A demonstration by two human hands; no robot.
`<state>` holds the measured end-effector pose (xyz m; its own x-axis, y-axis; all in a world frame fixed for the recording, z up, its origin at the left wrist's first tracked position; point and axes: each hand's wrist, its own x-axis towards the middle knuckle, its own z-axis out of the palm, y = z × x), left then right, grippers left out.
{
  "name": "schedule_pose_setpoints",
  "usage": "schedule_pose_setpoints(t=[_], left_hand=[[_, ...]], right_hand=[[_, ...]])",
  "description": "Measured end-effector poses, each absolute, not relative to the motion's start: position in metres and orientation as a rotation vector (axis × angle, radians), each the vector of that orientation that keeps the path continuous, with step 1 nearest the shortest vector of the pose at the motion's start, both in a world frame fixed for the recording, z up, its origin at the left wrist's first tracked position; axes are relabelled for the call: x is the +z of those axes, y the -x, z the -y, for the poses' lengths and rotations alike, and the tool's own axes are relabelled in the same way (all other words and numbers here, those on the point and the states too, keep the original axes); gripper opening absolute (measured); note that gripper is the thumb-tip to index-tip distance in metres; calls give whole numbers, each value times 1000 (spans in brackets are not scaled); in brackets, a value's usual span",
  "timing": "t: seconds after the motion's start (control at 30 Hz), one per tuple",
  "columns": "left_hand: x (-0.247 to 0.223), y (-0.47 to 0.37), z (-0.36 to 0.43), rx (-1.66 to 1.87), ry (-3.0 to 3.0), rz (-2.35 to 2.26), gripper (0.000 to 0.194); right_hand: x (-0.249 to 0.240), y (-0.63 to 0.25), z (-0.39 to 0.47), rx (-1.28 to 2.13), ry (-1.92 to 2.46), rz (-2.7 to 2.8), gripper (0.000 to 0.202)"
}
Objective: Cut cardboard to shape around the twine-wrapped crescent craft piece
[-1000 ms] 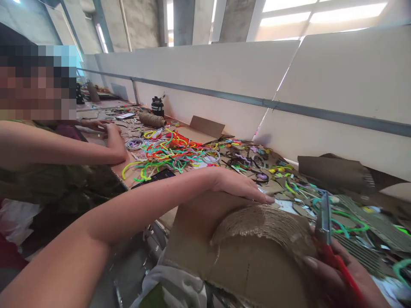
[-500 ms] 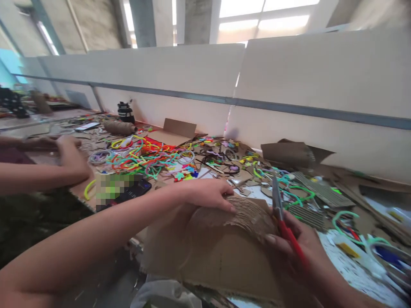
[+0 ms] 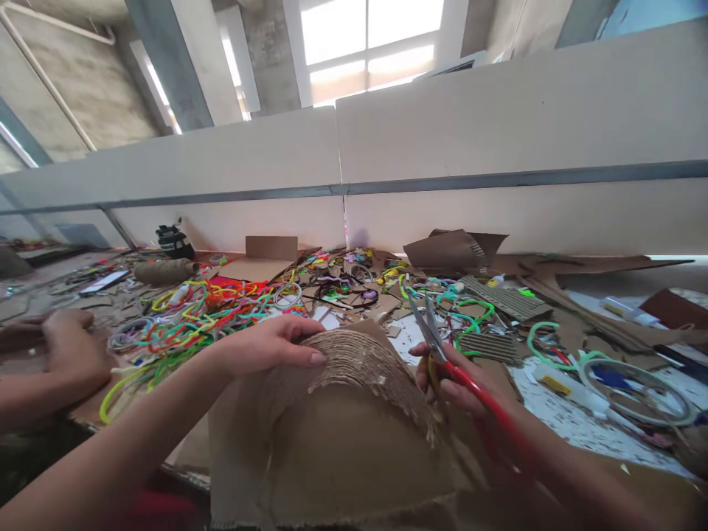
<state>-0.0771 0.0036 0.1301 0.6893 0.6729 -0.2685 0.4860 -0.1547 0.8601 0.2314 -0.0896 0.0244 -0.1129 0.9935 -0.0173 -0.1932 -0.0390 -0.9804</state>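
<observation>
A large piece of cardboard [image 3: 354, 450] stands in front of me, with rows of brown twine [image 3: 354, 354] laid in an arch across it. My left hand [image 3: 276, 343] grips the top left of the twine-covered board, thumb on the near face. In my right hand [image 3: 459, 391], to the right of the board, are red-handled scissors [image 3: 476, 387], their blades pointing up and slightly parted. The fingers of that hand are curled round the handles, clear of the twine rows.
Coloured pipe cleaners [image 3: 193, 317] lie heaped at the left, near a twine roll [image 3: 164, 271] and a black bottle [image 3: 175, 242]. Another person's hands [image 3: 66, 346] are at the far left. Corrugated scraps [image 3: 506, 299], tape rings [image 3: 636, 391] and glue bottles [image 3: 572, 387] lie at the right.
The view has turned to the right. My right hand with the scissors has moved off the board's right edge, and the scissor blades now look more parted. My left hand still holds the board.
</observation>
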Motion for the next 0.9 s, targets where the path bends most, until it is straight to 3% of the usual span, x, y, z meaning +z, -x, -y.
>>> schedule_pose_setpoints(t=[0.07, 0.23, 0.37, 0.6, 0.9], left_hand=[[138, 91, 0, 272, -1734, -908, 38], [148, 104, 10, 318, -1644, -893, 37], [147, 103, 10, 331, -1645, -913, 36], [144, 100, 1, 310, -1658, -922, 36], [142, 101, 0, 365, -1562, -922, 34]], right_hand=[[19, -238, 85, 1385, 1044, 1200, 58], [7, -243, 73, 1492, 932, 1514, 79], [15, -236, 85, 1452, 1005, 1532, 74], [33, -219, 109, 1589, 867, 1403, 86], [32, -217, 108, 1463, 925, 1444, 81]])
